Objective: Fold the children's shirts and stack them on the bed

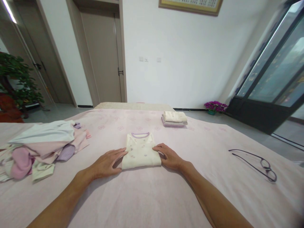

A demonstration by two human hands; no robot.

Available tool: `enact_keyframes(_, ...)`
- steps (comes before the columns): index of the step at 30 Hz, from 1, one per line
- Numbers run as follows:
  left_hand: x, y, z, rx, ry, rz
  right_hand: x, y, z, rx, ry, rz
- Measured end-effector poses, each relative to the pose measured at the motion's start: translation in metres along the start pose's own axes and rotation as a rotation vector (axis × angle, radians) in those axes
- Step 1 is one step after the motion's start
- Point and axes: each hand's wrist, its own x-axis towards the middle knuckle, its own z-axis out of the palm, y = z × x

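Note:
A small cream shirt (140, 153) with a lilac neckline and faint printed spots lies folded into a neat block on the pink bedspread, its collar facing away from me. My left hand (108, 163) rests at its left side, fingers stretched out onto the edge and thumb apart near the front corner. On the opposite side, my right hand (169, 156) touches the right edge with its fingertips, the thumb spread away from the fingers. Both hands are open, and neither appears to lift the cloth.
A stack of folded clothes (174, 118) sits beyond the shirt to the right. Rumpled clothes (47, 139) form a heap at left. Eyeglasses (264, 167) lie on the bedspread (142, 199) at right. Purple flowers (215, 107) stand on the floor past the bed.

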Motion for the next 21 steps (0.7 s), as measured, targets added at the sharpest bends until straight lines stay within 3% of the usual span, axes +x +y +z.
enact_keyframes(5,0.002,0.003,0.003,0.046,-0.053,-0.031,0.001,0.0,0.001,0.006,-0.011,-0.005)
enact_keyframes(13,0.01,0.003,0.023,0.057,0.181,0.005,0.003,0.0,0.008,-0.049,0.059,0.073)
enact_keyframes(17,0.02,0.008,0.026,-0.016,0.285,-0.073,0.005,0.0,0.008,-0.088,0.071,0.066)
enact_keyframes(21,0.026,0.018,0.022,-0.123,0.301,-0.161,0.007,-0.003,0.008,-0.114,0.059,0.033)
